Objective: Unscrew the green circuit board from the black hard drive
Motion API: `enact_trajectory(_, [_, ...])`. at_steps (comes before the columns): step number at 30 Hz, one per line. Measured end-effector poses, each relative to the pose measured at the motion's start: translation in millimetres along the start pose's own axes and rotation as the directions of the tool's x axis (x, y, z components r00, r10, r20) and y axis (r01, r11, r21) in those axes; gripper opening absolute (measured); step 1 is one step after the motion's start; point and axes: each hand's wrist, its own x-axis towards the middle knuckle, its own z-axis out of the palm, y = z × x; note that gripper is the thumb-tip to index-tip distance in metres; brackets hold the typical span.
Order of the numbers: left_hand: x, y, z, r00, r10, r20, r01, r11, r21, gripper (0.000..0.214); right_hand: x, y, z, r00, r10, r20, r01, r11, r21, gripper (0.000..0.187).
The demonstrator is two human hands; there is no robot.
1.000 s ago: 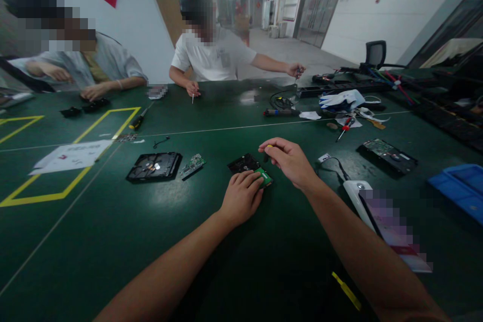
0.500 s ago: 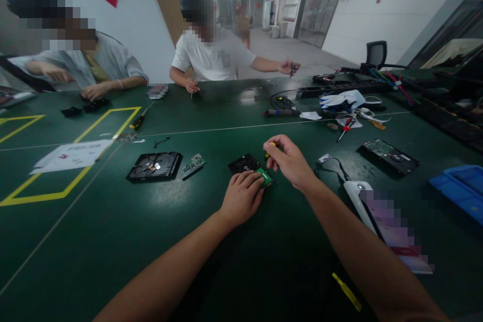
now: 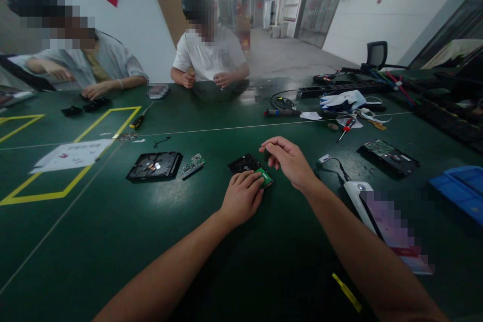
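A small hard drive (image 3: 246, 162) with a green circuit board (image 3: 267, 178) lies on the table in front of me. My left hand (image 3: 243, 191) bends its fingers over the near edge, holding the drive down and hiding part of it. Just above the drive's right side, my right hand (image 3: 284, 160) pinches the dark and yellow handle of a screwdriver (image 3: 267, 153). Its shaft and tip cannot be made out. To the left are a loose circuit board (image 3: 193, 165) and a larger black hard drive (image 3: 154, 166).
Another hard drive (image 3: 388, 157), a white power bank-like device (image 3: 360, 196) with a cable and a blue tray (image 3: 458, 188) lie right. Farther back are gloves (image 3: 343, 100) and a red screwdriver (image 3: 346, 129). Two people sit across the table; a yellow strip (image 3: 346, 292) lies near me.
My right hand's fingers have shifted slightly left, and the handle now shows more of its dark side. The person opposite has drawn an outstretched arm in. My left hand stays put.
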Motion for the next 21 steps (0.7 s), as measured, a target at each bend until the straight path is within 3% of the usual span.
enact_trajectory(7, [0.0,-0.2,0.0,1.0,0.007,0.003,-0.007,1.0,0.001,0.037,2.0,1.9,-2.3,0.997,0.024,0.074,-0.021,0.999,-0.039,0.027])
enact_trajectory(21, [0.3,1.2,-1.7,1.0,0.003,-0.011,-0.003,1.0,0.004,0.035,0.1,-0.1,-0.3,0.999,-0.011,0.038,0.013,0.998,-0.069,0.02])
